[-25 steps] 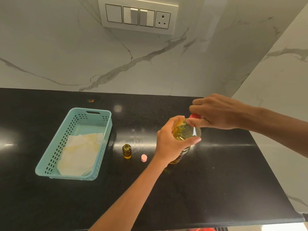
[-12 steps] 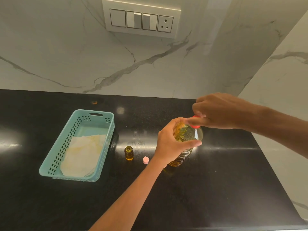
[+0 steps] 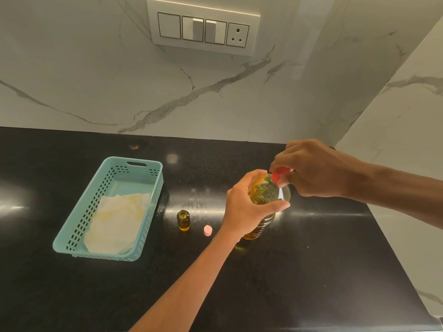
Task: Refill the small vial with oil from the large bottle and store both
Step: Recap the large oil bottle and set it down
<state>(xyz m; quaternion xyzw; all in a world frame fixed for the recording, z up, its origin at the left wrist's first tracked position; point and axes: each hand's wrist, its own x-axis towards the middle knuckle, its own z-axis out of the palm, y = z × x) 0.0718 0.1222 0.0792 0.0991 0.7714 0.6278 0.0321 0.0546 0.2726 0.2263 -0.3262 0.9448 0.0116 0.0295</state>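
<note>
Over the last second the right hand (image 3: 316, 171) has kept working at the red cap (image 3: 278, 174) of the large bottle (image 3: 263, 192). The cap, which sat square on the neck a moment ago, now shows tilted between the pinching thumb and fingertips, so it looks loosened or just coming free, though the neck beneath is too hidden to be sure. The left hand (image 3: 244, 209) has not let go: its fingers and thumb are curled round the bottle's shoulder, steadying it with its base on the black tabletop (image 3: 311, 271) at right of centre. The small vial (image 3: 183, 220) stands open and upright just left of that hand, holding only a little oil, with its pink cap (image 3: 207, 230) lying close beside it on the right; neither has moved. The teal basket (image 3: 80, 207), lined with a stained paper (image 3: 117, 224), waits further left. In my judgement the opening step is nearly done, and pouring into the vial's narrow mouth comes next; storing both is still ahead.
</note>
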